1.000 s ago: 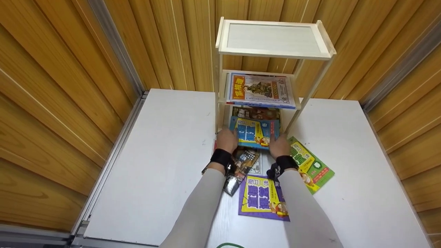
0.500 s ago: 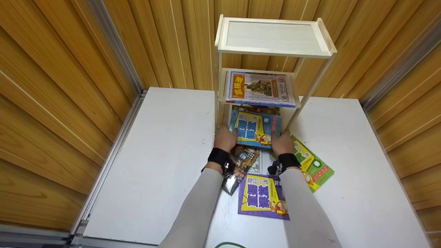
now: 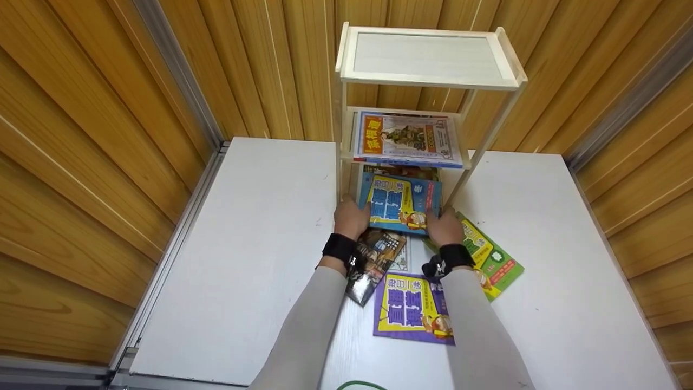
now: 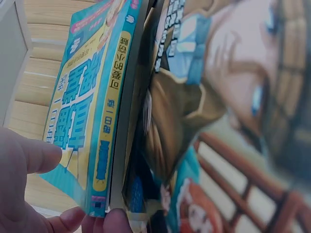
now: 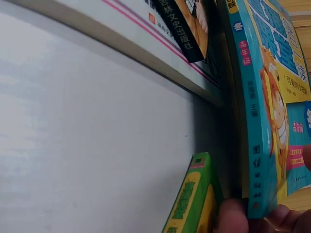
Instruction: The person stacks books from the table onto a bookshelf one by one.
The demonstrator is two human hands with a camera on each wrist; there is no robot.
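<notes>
Thumbs on top and fingers beneath, a bare left hand and a bare right hand are pinching a blue-and-yellow rectangular paperback book by opposite sides at the centre of the head view, each grip opening only to the book's thickness. A pale wooden tiered rack is standing in the upper centre. A purple-and-yellow book is lying on the white worktop at lower centre; a glossy dark-brown book is lying above-left of it, a green-and-yellow book right of centre.
</notes>
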